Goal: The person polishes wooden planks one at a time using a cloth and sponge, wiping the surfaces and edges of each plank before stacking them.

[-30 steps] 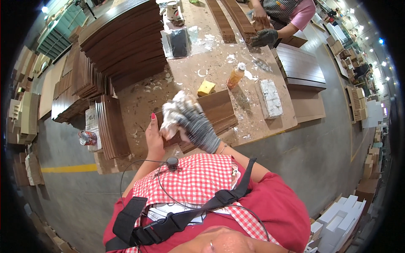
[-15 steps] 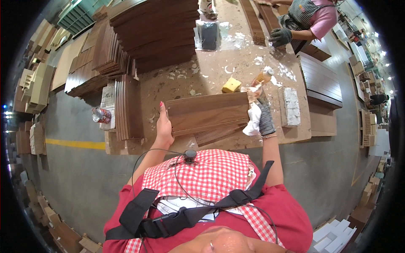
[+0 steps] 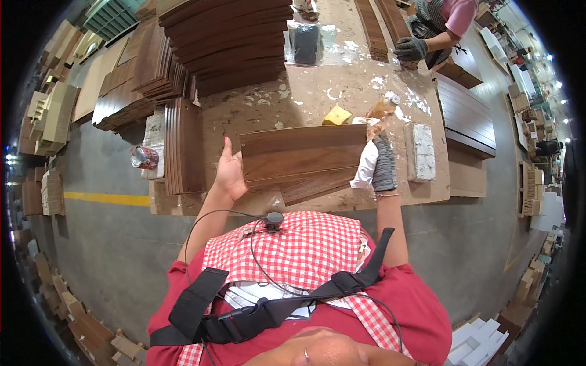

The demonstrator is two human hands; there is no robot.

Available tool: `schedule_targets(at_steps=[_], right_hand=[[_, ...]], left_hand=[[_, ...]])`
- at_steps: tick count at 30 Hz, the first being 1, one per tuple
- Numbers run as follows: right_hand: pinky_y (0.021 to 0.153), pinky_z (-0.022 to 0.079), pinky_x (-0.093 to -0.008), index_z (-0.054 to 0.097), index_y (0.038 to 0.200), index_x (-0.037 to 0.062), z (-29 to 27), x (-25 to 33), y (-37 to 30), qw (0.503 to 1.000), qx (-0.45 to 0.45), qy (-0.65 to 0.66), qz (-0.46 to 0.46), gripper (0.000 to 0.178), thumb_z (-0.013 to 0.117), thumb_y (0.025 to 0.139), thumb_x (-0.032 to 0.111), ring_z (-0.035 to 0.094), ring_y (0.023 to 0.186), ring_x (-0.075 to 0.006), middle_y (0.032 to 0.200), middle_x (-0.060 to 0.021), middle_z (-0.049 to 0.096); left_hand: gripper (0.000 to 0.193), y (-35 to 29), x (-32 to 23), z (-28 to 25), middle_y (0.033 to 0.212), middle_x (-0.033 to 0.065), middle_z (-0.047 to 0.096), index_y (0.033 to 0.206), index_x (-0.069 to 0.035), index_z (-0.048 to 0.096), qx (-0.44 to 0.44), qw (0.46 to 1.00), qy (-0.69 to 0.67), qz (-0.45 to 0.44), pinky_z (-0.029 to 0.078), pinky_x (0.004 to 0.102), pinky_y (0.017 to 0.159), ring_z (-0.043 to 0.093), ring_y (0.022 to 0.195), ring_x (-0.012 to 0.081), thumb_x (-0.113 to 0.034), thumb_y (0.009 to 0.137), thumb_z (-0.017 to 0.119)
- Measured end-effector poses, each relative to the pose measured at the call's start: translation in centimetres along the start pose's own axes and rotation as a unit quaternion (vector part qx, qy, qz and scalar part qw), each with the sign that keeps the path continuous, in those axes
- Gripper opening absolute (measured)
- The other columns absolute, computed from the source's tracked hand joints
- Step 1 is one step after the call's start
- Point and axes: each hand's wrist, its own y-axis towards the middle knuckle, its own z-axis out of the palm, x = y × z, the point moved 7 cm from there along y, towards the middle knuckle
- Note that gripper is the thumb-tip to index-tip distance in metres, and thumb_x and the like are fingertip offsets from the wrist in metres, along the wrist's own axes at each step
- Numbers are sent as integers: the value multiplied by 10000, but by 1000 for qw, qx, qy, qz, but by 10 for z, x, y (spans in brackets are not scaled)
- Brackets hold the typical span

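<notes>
A dark brown wooden board (image 3: 305, 152) is held level between my two hands above the table. My bare left hand (image 3: 231, 174) grips its left end, with the thumb pointing up. My right hand (image 3: 384, 166), in a grey knit glove, is at the right end with a crumpled white cloth (image 3: 365, 165) between it and the board. Another brown board (image 3: 317, 188) lies partly hidden below the held one. Just beyond the held board sits a yellow sponge (image 3: 337, 115). A bottle of amber liquid (image 3: 384, 107) lies past my right hand.
Tall stacks of brown boards (image 3: 226, 49) fill the far left of the table (image 3: 268, 110). Upright boards (image 3: 183, 146) and a can (image 3: 144, 158) are at the left. A white-wrapped block (image 3: 420, 152) lies right. Across the table is a co-worker's gloved hand (image 3: 411, 49) near long boards (image 3: 371, 30).
The held board has risen slightly and its right end has come up, so it looks more level. My left hand has shifted a little up and left. The co-worker has moved slightly.
</notes>
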Motion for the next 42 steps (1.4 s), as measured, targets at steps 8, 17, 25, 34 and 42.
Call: schedule_targets(at_steps=[8, 17, 25, 34, 42], right_hand=[[971, 406, -296, 541, 1264, -18, 4, -1, 4, 998, -7, -55, 7, 380, 550, 961, 211, 530, 1059, -176, 1180, -96, 595], [1118, 344, -432, 556, 1297, 78, 106, 58, -53, 838, 101, -323, -429, 394, 574, 903, 102, 437, 1329, -309, 1352, -152, 538], [1097, 347, -458, 634, 1198, 171, 188, 32, -136, 767, 362, -255, -465, 327, 558, 881, 147, 470, 1308, -258, 1343, -51, 565], [1120, 341, -484, 596, 1242, 173, 126, 79, -79, 761, 130, -309, -555, 411, 654, 844, 87, 466, 1311, -278, 1313, -67, 580], [914, 500, -273, 572, 1246, -5, -43, 3, 47, 976, 16, 208, -57, 302, 521, 960, 81, 592, 1039, -176, 1148, -93, 629]], left_hand=[[449, -14, -4, 15, 1170, 76, 618, 1219, -42, 562, -105, 987, 99, 67, 523, 376, 872, 610, 1046, 214, -353, 899, 620], [435, 6, -7, 36, 1229, 102, 615, 1265, -41, 539, -17, 980, -42, 193, 514, 419, 936, 614, 1111, 244, -357, 965, 554], [791, 13, 10, 48, 1181, 288, 571, 1278, 57, 453, 120, 974, -190, 6, 515, 511, 928, 609, 1055, 408, -622, 878, 535], [466, -4, -12, 23, 1239, 112, 608, 1261, -18, 532, 7, 972, -89, 219, 490, 390, 981, 604, 1118, 246, -369, 957, 569], [438, -14, -11, -4, 1122, 47, 628, 1142, -16, 604, -72, 962, 68, 255, 492, 310, 905, 601, 1050, 145, -409, 948, 588]])
